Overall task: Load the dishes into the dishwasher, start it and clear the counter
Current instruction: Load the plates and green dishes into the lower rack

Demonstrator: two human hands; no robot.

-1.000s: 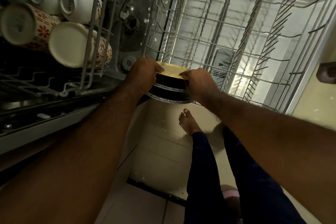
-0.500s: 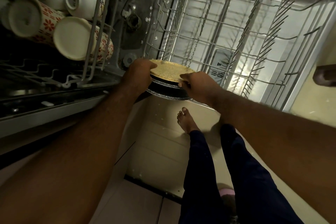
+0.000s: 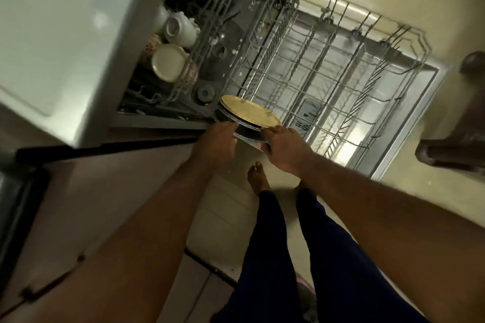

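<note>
**Plates (image 3: 249,114) held at the near-left corner of the lower rack (image 3: 341,68)**

Quick rundown: the plates are one stack, a gold speckled one on top and dark ones underneath; it's held a bit tilted right at the near-left corner of the pulled-out lower rack; can't tell if it touches the wires or sits just above them. Left hand (image 3: 217,143) is wrapped round the stack's left side, fingers curled onto the dark rim; right hand (image 3: 284,149) is clamped on the opposite side, thumb lying along the top edge, other fingers tucked below out of sight; so both hands are closed on the plates.

The lower rack sits over the open dishwasher door (image 3: 412,123); left of the rack, further inside the machine, the upper rack (image 3: 204,42) carries white cups (image 3: 181,30) and a cream-bottomed mug (image 3: 168,61), all on their sides; left of that again there's a pale tabletop (image 3: 52,34), pretty blurry. On the near side of the rack a bare foot (image 3: 257,178) stands on the floor (image 3: 236,217), with dark trouser legs below it in the shot; right of the rack is some dark wooden furniture (image 3: 459,144), too smeared to say what.
</note>
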